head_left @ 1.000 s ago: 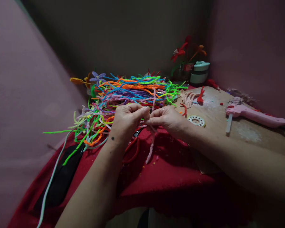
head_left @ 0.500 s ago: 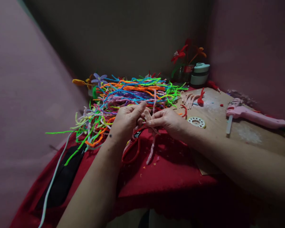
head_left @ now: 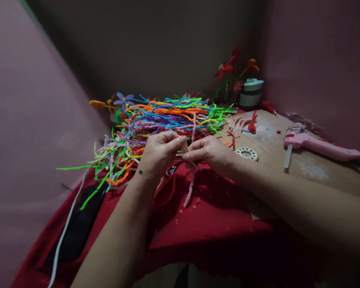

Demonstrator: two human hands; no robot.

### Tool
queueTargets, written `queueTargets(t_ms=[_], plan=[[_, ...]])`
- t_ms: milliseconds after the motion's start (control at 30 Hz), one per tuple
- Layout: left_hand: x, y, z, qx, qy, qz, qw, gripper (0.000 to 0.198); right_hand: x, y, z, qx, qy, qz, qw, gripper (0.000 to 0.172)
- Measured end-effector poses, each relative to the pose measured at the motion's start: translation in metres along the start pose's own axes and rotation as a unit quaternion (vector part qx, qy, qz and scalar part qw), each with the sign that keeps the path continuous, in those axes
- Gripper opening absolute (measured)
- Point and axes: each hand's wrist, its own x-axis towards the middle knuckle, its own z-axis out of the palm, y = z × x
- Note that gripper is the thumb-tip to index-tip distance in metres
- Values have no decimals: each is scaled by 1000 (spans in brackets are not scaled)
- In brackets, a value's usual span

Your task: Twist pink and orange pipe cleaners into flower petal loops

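My left hand (head_left: 159,154) and my right hand (head_left: 210,154) meet at the fingertips over the red cloth (head_left: 216,224). Both pinch a pale pink pipe cleaner (head_left: 189,190), whose free end hangs down to the cloth. Just behind the hands lies a big heap of pipe cleaners (head_left: 165,120) in many colours. Red-handled scissors (head_left: 166,190) lie on the cloth under my left hand, partly hidden by it.
A pink glue gun (head_left: 318,145) lies on the brown board (head_left: 288,160) at right. A white ring-shaped disc (head_left: 246,152) and several short pink pieces (head_left: 237,123) lie there too. A vase of handmade flowers (head_left: 232,76) and a green-lidded jar (head_left: 252,93) stand in the corner.
The fingers of my left hand opened briefly, then closed again on the pink pipe cleaner. Both hands stayed in the same place.
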Motion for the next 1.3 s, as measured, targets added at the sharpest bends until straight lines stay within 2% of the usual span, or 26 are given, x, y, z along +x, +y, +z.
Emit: queueTargets(t_ms=[133, 233, 367, 467, 533, 633, 700, 833, 1033, 1133, 1300], plan=[[0, 0, 6, 75, 63, 37, 994, 18, 1, 1, -1, -4, 10, 15, 1000, 21], [0, 0, 6, 82, 85, 39, 992, 17, 1, 2, -2, 33, -9, 15, 999, 18], [0, 2, 3, 48, 60, 10, 997, 19, 2, 3, -3, 88, -16, 14, 996, 17], [0, 2, 2, 17, 35, 4, 999, 26, 4, 5, -3, 104, 11, 3, 995, 10], [1, 2, 1, -1, 39, -2, 999, 29, 6, 7, -4, 128, 31, 2, 991, 9], [2, -1, -1, -31, 50, -32, 998, 25, 9, 9, -5, 164, 46, -2, 985, 12], [3, -4, -3, -40, 36, -51, 997, 21, 9, 9, -6, 183, 51, -1, 982, 14], [3, -9, -8, -20, -28, -63, 997, 20, 10, 9, -6, 193, 85, 13, 977, 12], [2, -8, -6, 44, -33, -68, 996, 17, 12, 10, -5, 185, 112, -15, 976, 13], [1, -6, 1, 65, -16, -58, 996, 15, 11, 10, -5, 171, 124, -14, 977, 13], [-1, -4, 14, 135, 69, 3, 988, 11, 8, 9, -3, 138, 138, -24, 980, 13]])
